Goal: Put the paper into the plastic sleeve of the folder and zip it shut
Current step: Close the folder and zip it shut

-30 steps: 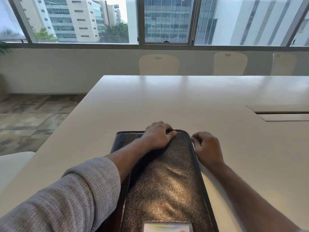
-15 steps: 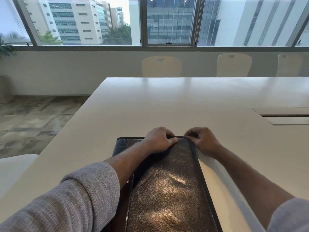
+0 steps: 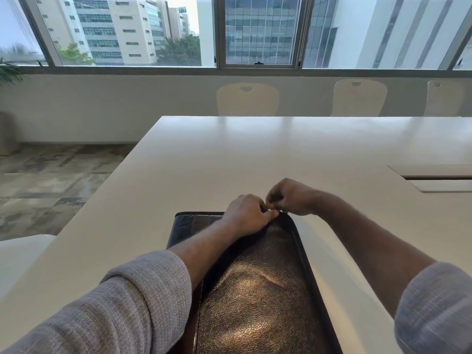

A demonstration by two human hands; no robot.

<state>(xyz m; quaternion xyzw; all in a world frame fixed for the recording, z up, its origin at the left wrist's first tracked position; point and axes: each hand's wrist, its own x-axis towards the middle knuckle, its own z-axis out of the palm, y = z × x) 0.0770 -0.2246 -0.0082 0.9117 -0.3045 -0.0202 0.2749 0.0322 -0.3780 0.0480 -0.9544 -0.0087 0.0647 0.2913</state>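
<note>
Closest in, the dark grainy leather folder (image 3: 258, 297) lies closed on the white table (image 3: 255, 154), its near end cut off by the frame and its left side hidden under a grey sleeve (image 3: 122, 307). At its far edge the left hand (image 3: 245, 215) presses flat, while the right hand (image 3: 288, 198) pinches something too small to identify; beyond stand pale chairs (image 3: 247, 99)

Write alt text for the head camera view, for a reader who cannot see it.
Two bare hands meet at the far right corner of a closed dark leather folder lying on a white table: the left hand presses on the cover while the right hand pinches at its edge. Empty chairs and large windows lie beyond.
</note>
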